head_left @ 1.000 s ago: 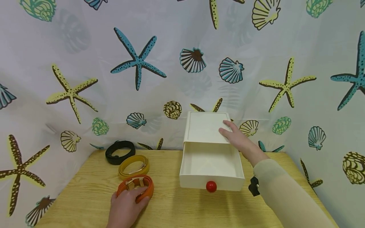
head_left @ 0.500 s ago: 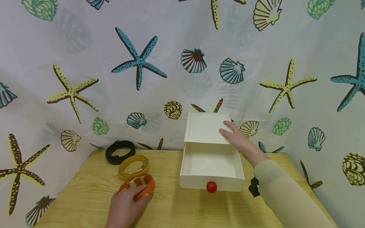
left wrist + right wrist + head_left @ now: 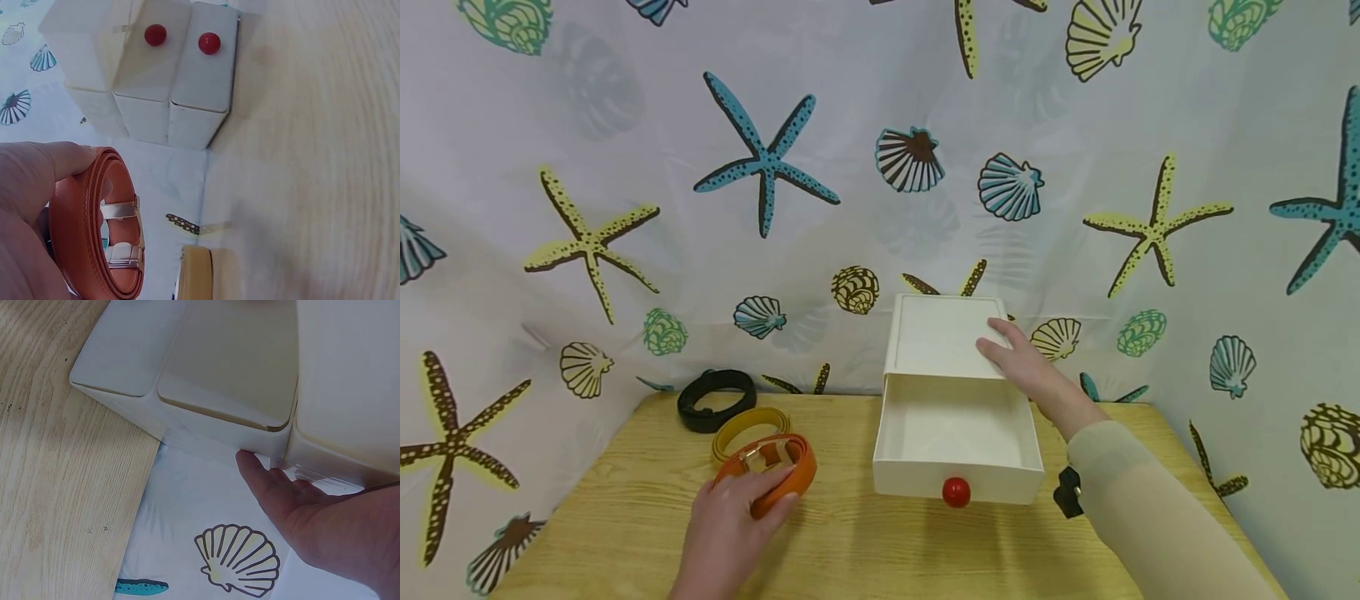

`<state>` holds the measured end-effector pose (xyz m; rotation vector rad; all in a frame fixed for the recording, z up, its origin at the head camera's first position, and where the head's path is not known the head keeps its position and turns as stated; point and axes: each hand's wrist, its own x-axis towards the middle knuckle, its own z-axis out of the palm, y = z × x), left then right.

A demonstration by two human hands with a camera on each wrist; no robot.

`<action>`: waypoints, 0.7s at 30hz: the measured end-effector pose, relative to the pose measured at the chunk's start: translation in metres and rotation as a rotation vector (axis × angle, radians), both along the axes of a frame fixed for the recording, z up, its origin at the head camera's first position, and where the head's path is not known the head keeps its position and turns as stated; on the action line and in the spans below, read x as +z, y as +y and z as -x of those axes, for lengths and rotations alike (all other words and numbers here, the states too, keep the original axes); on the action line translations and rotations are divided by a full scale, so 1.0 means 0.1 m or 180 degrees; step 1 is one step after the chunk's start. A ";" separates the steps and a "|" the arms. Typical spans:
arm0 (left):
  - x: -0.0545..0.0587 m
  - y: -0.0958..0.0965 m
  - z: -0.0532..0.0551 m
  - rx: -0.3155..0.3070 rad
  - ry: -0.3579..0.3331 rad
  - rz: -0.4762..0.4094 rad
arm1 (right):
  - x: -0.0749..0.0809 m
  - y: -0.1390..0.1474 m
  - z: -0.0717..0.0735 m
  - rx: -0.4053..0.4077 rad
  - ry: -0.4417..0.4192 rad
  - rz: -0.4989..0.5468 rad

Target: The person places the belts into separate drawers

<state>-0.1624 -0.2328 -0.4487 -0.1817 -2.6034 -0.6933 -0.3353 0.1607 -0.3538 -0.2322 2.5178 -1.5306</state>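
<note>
Left hand (image 3: 722,518) is gripping orange belt (image 3: 807,468); right hand (image 3: 1028,363), fingers outstretched, is touching white cabinet (image 3: 934,335); drawer (image 3: 910,480) opened; yellow belt (image 3: 724,437), black belt (image 3: 700,419) remaining.

On bench (image 3: 865,554): rear belt (image 3: 698,419) at left, middle belt (image 3: 722,437) before it, drawer unit (image 3: 946,335) right of both; front belt (image 3: 806,468) in left hand (image 3: 724,525).

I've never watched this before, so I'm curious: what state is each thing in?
Orange belt: coiled, gripped by the left hand
Yellow belt: coiled, on the table
Black belt: coiled, on the table
Top drawer: pulled open
Middle drawer: looks shut
Bottom drawer: looks shut
Right hand: touching the white cabinet
</note>
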 end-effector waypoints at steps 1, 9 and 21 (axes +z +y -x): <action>0.02 0.01 -0.01 -0.0011 0.0026 -0.0003 | 0.00 0.00 0.00 0.0000 0.0006 0.0000; 0.25 0.09 -0.05 -0.0055 0.0104 -0.0081 | 0.00 0.01 0.00 0.0027 0.0005 0.0038; 0.53 0.20 -0.08 -0.0195 0.0413 -0.0074 | 0.00 0.00 -0.01 0.0005 -0.0010 0.0035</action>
